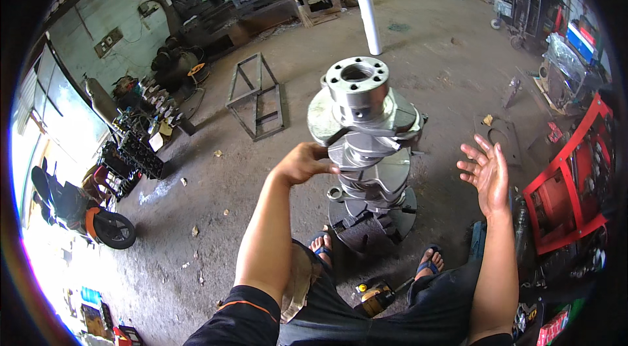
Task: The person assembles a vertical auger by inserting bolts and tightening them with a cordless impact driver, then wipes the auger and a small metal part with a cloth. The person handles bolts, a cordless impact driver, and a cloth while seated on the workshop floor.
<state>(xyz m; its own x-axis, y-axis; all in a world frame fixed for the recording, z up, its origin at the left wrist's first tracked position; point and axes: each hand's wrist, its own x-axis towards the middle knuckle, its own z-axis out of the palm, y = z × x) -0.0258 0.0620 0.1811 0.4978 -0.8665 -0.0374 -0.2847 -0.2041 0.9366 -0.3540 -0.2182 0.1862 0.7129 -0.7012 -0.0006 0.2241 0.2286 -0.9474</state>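
In front of me a large grey metal crankshaft [369,156] stands upright on the floor, its round end flange [358,78] with bolt holes facing up. My left hand [306,164] is at the left side of the crankshaft, fingers round the edge of one of its webs and thumb across the front. Part of those fingers is hidden by the metal. Off to the right, my right hand [485,173] is raised in the air with fingers spread, holding nothing and apart from the crankshaft.
Between my feet lies a yellow and black power tool [375,298]. A red metal frame [569,176] stands right; a dark rectangular frame [256,99] lies left. Beyond the crankshaft stands a white roll [369,25]. Engine parts [140,143] and a motorbike [82,208] are far left.
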